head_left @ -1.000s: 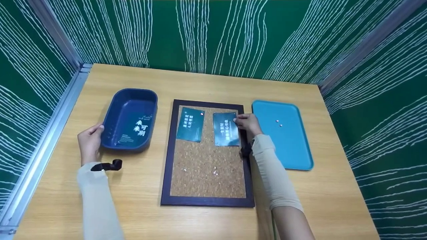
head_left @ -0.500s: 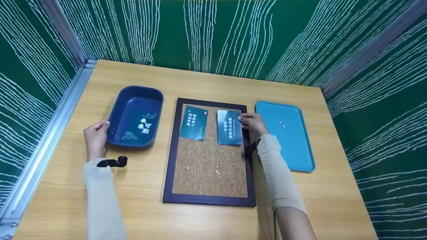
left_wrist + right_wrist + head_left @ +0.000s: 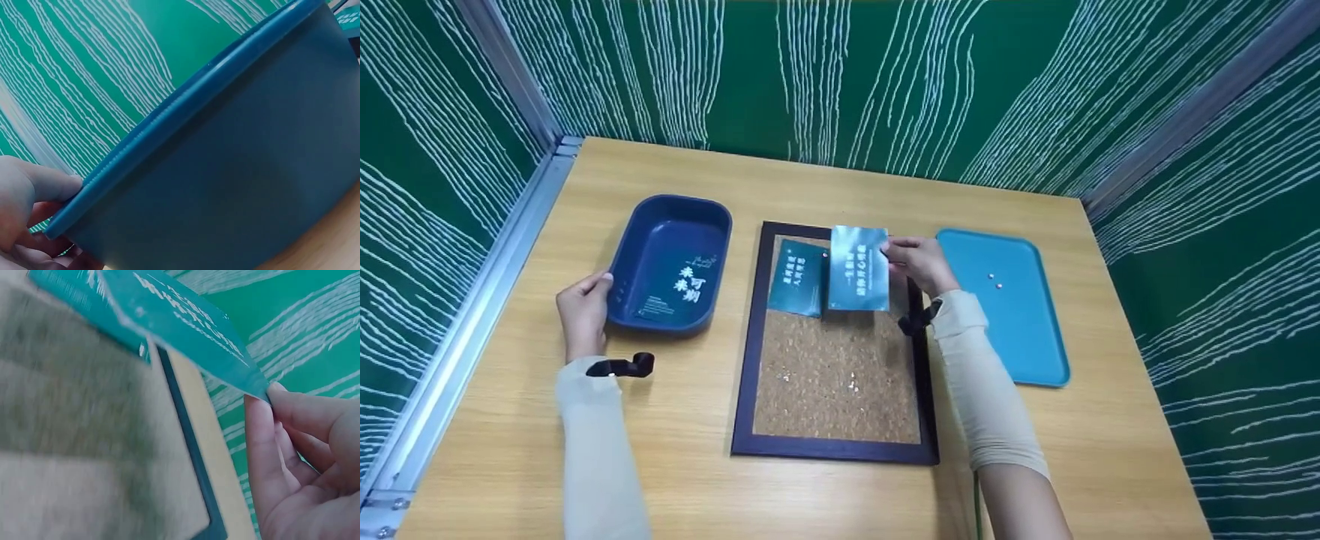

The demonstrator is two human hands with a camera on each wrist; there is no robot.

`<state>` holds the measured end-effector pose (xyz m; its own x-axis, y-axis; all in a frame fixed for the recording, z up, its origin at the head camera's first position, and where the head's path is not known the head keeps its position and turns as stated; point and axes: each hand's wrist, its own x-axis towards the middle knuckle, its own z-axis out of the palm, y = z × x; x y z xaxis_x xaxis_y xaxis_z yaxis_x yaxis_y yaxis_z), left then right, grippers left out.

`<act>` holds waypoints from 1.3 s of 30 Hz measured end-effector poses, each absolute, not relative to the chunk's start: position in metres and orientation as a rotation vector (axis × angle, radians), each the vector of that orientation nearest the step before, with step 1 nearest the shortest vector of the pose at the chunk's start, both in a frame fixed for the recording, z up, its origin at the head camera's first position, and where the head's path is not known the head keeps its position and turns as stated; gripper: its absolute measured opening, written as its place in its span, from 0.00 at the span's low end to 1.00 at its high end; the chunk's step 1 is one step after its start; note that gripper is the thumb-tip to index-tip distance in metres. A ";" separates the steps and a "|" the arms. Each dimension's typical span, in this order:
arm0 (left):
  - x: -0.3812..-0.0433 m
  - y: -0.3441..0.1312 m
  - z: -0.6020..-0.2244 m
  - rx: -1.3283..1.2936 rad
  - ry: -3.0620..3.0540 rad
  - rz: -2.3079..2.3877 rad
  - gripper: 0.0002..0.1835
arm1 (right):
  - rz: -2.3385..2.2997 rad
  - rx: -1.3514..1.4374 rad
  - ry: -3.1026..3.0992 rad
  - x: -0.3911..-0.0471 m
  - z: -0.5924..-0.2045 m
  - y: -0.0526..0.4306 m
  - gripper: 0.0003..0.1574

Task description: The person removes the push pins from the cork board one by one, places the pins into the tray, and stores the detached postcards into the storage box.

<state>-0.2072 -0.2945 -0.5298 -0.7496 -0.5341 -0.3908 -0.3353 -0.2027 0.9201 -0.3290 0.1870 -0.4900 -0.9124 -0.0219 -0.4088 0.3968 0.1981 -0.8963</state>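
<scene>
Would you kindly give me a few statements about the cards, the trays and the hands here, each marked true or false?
1. The right hand pinches a teal printed card lifted off the dark-framed cork board. True.
2. The left hand grips the flat light blue tray. False: it holds the rim of the deep navy plastic tub.
3. A second teal card lies on the cork board. True.
4. The flat light blue tray holds a card. False: only two small pins lie on it.

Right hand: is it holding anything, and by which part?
Yes. The right hand pinches the teal card by its right edge near the top corner, lifted above the cork board.
</scene>
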 end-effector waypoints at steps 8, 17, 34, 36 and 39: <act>-0.208 -0.294 -0.531 1.024 -1.879 -2.086 0.21 | -1.883 0.297 2.057 -0.329 -0.469 0.147 0.26; -0.209 -0.293 -0.532 1.017 -1.887 -2.038 0.20 | -1.966 0.250 1.983 -0.324 -0.460 0.098 0.18; -0.210 -0.292 -0.532 1.005 -1.873 -2.069 0.20 | -1.985 0.302 1.900 -0.313 -0.476 0.010 0.15; -0.209 -0.292 -0.533 0.996 -1.882 -2.056 0.20 | -1.991 0.304 1.888 -0.310 -0.478 0.001 0.14; -0.209 -0.292 -0.534 0.974 -1.912 -2.020 0.20 | -2.022 0.290 1.854 -0.307 -0.482 -0.013 0.14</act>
<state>-0.2087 -0.2922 -0.5344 -0.7646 -0.5574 -0.3235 -0.2925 -0.1471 0.9449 -0.3070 -0.0129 -0.4821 -0.9060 -0.1378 -0.4002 0.4106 -0.0568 -0.9100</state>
